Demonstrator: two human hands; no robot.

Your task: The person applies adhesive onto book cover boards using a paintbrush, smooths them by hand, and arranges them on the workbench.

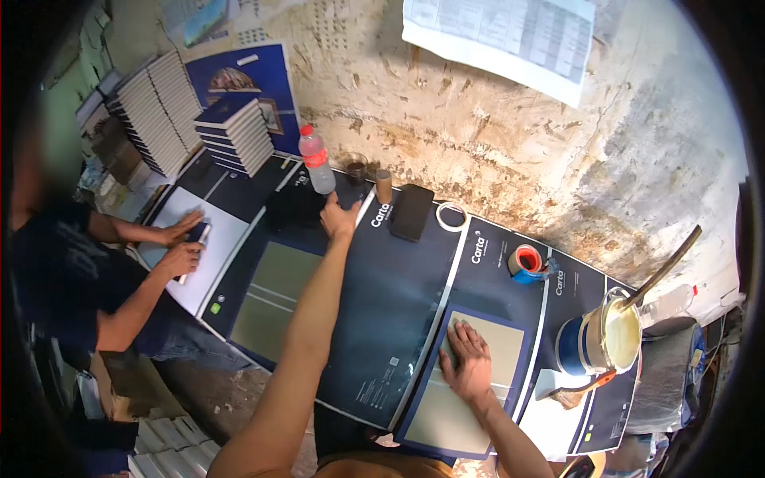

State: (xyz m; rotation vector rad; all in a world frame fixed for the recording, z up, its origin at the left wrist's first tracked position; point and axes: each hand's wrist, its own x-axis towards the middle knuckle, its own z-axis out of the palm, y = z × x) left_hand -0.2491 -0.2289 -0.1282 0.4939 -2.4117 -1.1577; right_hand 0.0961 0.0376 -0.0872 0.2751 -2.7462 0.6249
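Observation:
My left hand [339, 217] reaches to the far side of the table, just below a water bottle [316, 163] with a red cap. Its thumb and a finger show apart beside a dark, flat item [293, 209]; the other fingers are partly hidden. My right hand [470, 358] lies flat, fingers stretched, on a book cover [500, 338] made of two beige boards with a dark blue border. Left of my forearm lies a second pair of greenish boards [271, 319].
At left a co-worker's hands [182, 248] press a small dark book on a white sheet [171, 211]. Stacked books [235, 135] stand behind. Along the wall are a black block [413, 211] and tape roll [452, 216]. A glue bucket [598, 334] and brush [586, 389] sit right.

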